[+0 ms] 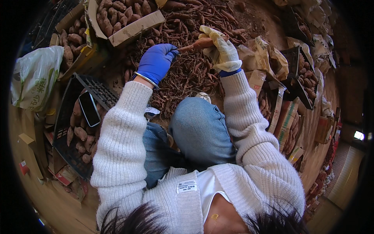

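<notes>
Between two gloved hands (156, 62) (225, 50) is one sweet potato (201, 43).

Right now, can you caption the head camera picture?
Blue-gloved left hand and cream-gloved right hand hold a sweet potato over piled roots.

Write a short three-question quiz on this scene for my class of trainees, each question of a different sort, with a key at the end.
1. Multiple choice: what does the right hand hold?
A) a knife
B) a sweet potato
C) a cardboard box

2. True or false: the phone lies to the right of the person's raised knee.

3. Fill the gap: the left hand has its grip on the ____ end of the sweet potato.

Key:
1. B
2. False; it lies to the left, at the black crate.
3. thin
</notes>
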{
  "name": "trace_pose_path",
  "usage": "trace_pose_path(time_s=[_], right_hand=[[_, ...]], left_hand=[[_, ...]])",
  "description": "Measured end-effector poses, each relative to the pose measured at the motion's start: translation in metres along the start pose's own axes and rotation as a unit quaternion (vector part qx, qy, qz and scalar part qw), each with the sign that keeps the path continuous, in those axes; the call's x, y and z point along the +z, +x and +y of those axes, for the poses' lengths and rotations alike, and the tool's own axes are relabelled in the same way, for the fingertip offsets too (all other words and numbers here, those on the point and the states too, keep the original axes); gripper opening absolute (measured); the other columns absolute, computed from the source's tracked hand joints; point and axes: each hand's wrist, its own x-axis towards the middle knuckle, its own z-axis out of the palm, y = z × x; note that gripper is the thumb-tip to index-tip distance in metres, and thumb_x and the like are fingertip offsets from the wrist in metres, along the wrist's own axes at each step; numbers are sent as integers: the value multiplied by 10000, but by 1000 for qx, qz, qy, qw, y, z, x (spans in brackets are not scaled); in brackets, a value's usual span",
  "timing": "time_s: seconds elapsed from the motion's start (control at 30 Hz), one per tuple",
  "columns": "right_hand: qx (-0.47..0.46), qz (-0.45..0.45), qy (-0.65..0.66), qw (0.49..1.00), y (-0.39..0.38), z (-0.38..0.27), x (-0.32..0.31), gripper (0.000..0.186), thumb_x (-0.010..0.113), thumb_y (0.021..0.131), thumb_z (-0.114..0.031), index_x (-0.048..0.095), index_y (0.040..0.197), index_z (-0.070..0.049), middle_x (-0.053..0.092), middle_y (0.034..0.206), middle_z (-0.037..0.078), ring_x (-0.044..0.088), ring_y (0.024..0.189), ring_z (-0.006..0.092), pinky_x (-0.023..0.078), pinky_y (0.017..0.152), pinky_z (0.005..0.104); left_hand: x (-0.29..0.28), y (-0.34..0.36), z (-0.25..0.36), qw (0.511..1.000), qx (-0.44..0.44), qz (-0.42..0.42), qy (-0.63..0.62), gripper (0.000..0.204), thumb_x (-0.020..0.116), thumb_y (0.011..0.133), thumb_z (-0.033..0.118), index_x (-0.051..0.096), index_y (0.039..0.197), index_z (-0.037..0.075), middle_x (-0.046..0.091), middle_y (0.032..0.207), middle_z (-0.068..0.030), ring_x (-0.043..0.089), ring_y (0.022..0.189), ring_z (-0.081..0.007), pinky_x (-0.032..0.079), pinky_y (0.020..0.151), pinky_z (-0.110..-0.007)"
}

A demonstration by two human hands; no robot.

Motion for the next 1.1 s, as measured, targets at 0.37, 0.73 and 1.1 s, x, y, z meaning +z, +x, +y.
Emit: trace_pose_path(time_s=[0.37, 0.73, 1.1], right_hand=[[-245, -202, -195, 928, -31, -3, 48, 374, 702, 719, 46, 639, 1080, -30, 653, 1043, 87, 619, 963, 148, 506, 848, 257], [-37, 103, -16, 994, -34, -9, 4, 343, 644, 816, -25, 570, 1148, 19, 643, 1010, 134, 655, 841, 186, 566, 701, 226], [54, -108, 104, 987, -34, -4, -7, 482, 648, 843, -279, 518, 1221, -10, 622, 1068, 110, 641, 886, 151, 567, 720, 222]], left_hand=[[-17, 3, 4, 956, -179, 43, -230, 191, 563, 872, 145, 663, 844, -15, 637, 670, -75, 578, 521, -121, 487, 510, -259], [-23, 8, -5, 990, 7, 126, 68, 467, 731, 764, 285, 581, 1147, 64, 552, 1158, -168, 556, 1037, -285, 438, 931, -404], [1, -1, 24, 988, 103, 8, -118, 355, 711, 775, 113, 619, 1117, 85, 604, 1126, -83, 561, 1026, -162, 469, 895, -298]])
